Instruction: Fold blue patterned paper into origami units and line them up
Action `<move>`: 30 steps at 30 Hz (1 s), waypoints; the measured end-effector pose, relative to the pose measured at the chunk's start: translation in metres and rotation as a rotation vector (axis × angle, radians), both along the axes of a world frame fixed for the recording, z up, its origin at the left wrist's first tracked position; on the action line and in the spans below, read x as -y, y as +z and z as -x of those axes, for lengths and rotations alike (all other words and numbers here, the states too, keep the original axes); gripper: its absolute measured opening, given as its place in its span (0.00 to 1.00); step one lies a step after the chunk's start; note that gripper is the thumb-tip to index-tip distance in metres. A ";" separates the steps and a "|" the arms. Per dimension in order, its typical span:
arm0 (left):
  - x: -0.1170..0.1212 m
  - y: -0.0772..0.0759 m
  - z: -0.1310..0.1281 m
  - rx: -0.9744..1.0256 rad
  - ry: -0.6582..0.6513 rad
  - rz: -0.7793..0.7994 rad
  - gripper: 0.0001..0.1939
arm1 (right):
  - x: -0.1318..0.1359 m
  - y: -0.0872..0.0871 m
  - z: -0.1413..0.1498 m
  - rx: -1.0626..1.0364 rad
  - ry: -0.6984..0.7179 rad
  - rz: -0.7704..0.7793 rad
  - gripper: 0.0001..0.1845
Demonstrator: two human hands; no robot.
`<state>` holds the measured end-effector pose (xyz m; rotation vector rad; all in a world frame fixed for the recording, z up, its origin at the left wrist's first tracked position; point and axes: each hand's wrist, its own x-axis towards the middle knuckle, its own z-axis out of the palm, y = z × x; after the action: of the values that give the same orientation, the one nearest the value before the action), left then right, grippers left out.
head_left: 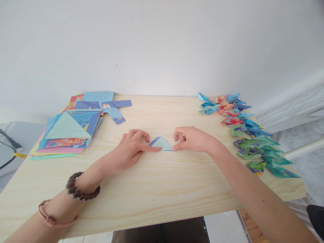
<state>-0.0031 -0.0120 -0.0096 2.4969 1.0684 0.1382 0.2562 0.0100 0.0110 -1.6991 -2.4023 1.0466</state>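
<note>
A small folded paper triangle (162,143), pale green with a blue edge, lies flat on the wooden table (157,189) in the middle. My left hand (131,148) rests beside it with its thumb laid along the triangle's lower left edge and the other fingers curled. My right hand (192,138) has its fingers curled and its thumb tip pressed on the triangle's right corner.
A stack of coloured patterned paper sheets (68,131) lies at the table's left. Several folded paper pieces (243,131) in blue, red and green line the right side down to the edge. A white wall stands behind. Cables (10,148) lie at far left.
</note>
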 end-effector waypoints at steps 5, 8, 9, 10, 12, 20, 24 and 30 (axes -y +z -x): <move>-0.004 0.003 0.004 0.004 -0.086 -0.076 0.33 | 0.000 -0.001 -0.001 -0.016 0.000 -0.009 0.16; -0.003 0.005 0.006 0.028 -0.176 -0.119 0.36 | -0.001 0.001 0.000 0.002 0.013 0.009 0.17; -0.003 0.005 0.006 0.032 -0.204 -0.129 0.37 | -0.002 0.002 0.000 0.009 0.020 0.016 0.18; -0.003 0.006 0.006 0.030 -0.225 -0.135 0.37 | -0.002 0.002 0.000 0.017 0.027 0.021 0.18; -0.003 0.006 0.007 0.027 -0.244 -0.143 0.38 | -0.002 0.004 0.001 0.033 0.037 0.024 0.19; -0.003 0.009 0.006 -0.009 -0.258 -0.145 0.39 | -0.004 0.007 0.002 0.047 0.057 0.044 0.18; -0.003 0.010 0.005 0.001 -0.237 -0.132 0.39 | -0.003 0.007 0.001 0.027 0.050 0.039 0.17; -0.004 0.012 0.007 0.046 -0.209 -0.087 0.35 | 0.000 0.004 -0.001 0.006 0.025 0.031 0.15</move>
<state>-0.0099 -0.0076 0.0021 2.6509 0.7931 0.1824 0.2568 0.0102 0.0153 -1.6881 -2.4299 1.0889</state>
